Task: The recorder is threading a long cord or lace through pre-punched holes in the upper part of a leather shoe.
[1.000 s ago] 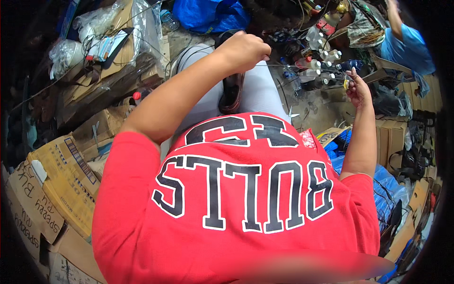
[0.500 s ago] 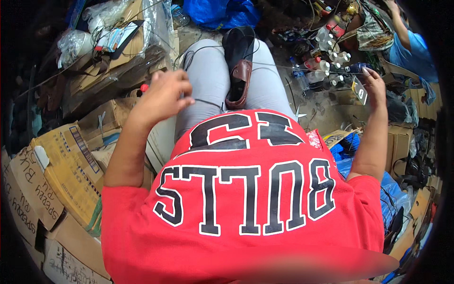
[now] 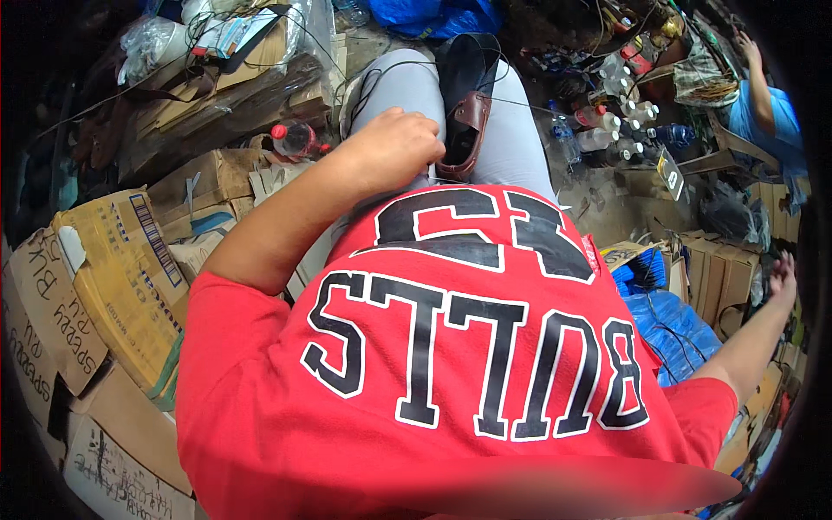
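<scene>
A brown leather shoe (image 3: 471,130) rests between my thighs, its opening facing up; a black shoe-shaped piece (image 3: 468,69) extends beyond it. My left hand (image 3: 403,147) is closed in a loose fist over my left thigh, its knuckles beside the shoe. What its fingers hold, if anything, is hidden. Dark cord (image 3: 371,87) loops over my left knee. Far out to the right, my right hand (image 3: 783,277) is raised on an outstretched arm. Its fingers look partly apart, and I see nothing in them.
Flattened cardboard boxes (image 3: 121,286) fill the left side, near a red-capped bottle (image 3: 295,139). Several plastic bottles (image 3: 598,139) stand on the floor ahead right. Blue plastic (image 3: 667,329) lies by my right side. Another person's blue sleeve (image 3: 767,117) shows at the far right.
My left hand has moved right and closed beside the shoe. My right hand has swung outward and back to the far right, away from the bottles. The view has shifted slightly.
</scene>
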A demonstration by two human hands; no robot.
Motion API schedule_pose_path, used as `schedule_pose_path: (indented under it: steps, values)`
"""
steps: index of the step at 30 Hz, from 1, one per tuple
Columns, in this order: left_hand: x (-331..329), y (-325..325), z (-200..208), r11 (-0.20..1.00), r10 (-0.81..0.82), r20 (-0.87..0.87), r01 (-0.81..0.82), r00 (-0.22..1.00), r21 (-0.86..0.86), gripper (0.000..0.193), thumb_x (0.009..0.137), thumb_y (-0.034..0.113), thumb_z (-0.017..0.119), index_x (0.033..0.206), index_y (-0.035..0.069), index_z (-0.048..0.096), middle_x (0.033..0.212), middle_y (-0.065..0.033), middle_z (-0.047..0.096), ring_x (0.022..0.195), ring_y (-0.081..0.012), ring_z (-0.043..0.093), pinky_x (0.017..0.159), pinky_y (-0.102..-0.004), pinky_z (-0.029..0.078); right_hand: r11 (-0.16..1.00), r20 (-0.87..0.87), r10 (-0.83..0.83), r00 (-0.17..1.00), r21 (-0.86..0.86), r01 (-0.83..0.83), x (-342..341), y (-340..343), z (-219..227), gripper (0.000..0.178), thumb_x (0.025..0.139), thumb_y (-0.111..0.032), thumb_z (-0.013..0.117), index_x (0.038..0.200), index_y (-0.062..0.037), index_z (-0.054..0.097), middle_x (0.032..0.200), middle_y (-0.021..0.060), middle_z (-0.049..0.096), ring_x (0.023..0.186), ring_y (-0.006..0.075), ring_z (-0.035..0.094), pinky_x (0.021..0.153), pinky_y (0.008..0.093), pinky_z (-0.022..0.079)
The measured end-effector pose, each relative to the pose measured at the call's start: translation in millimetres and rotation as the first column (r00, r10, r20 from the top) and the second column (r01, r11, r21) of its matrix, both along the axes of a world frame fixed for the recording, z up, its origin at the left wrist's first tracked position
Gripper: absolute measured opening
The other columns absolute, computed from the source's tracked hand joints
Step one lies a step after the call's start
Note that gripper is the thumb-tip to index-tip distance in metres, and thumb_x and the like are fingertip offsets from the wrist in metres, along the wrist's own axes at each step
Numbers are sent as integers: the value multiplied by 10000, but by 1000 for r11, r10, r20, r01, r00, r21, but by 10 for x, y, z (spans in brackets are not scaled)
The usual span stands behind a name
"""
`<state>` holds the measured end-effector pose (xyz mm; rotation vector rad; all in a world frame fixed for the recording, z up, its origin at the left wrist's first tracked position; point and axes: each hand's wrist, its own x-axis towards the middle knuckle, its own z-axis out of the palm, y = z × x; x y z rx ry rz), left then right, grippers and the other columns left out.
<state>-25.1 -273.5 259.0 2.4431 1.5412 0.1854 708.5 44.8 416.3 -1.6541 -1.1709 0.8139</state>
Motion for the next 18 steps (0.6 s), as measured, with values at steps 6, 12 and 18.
schedule_pose_path:
  steps: [6,12,18]
  values:
    - [-528,-12,289,959,275,-44,-271,960,83,121,716,93,610,816,72,674,817,-112,617,828,-288,612,726,-397,495,993,145,109,983,26,-114,-242,-128,131,369,881,-219,559,1226,-89,549,1115,94,611,1018,155,585,761,245,451]
    - [-444,22,344,931,343,68,-349,937,106,179,743,36,630,917,47,671,866,-129,617,836,-300,609,747,-374,484,970,275,227,934,23,-242,-458,-57,123,368,884,-207,541,1232,-88,542,1115,95,609,1008,157,588,773,248,450]
    - [-556,105,-42,830,554,93,-557,828,18,137,736,91,626,851,30,671,828,-169,640,804,-318,617,753,-401,487,938,405,316,858,6,-348,-625,-44,193,368,887,-195,522,1239,-87,535,1115,95,607,997,158,590,785,252,449]
